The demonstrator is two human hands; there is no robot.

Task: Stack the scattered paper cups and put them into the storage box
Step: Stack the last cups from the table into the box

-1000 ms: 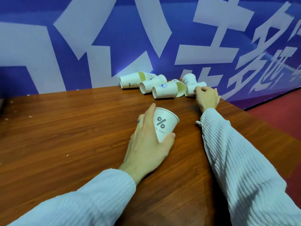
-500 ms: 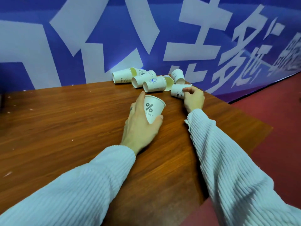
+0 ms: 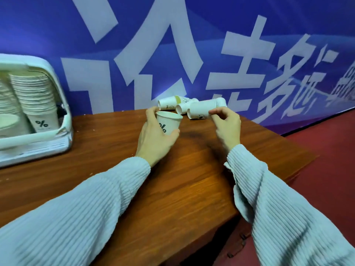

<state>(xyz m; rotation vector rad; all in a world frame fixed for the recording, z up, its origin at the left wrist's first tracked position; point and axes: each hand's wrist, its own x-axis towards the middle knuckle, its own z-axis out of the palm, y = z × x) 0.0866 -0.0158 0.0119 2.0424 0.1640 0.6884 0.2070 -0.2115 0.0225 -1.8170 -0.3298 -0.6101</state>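
My left hand [image 3: 153, 139] grips an upright white paper cup with a black percent sign [image 3: 168, 121], its mouth facing up, on the wooden table [image 3: 172, 189]. My right hand [image 3: 227, 129] pinches a second white cup [image 3: 199, 110] by its base and holds it on its side just above the table, mouth toward the left cup. Behind them, at the table's far edge, other white cups [image 3: 169, 103] lie on their sides. A white storage box [image 3: 48, 120] at the left holds tall stacks of cups [image 3: 36, 96].
A blue banner with large white characters [image 3: 172, 54] hangs right behind the table. The table's right edge [image 3: 278, 169] drops to a red floor [image 3: 326, 169]. Bare wood lies between the box and my hands.
My right hand lifted a lying cup from the pile and brought it toward the cup in my left hand. The view swung left, bringing the storage box into sight.
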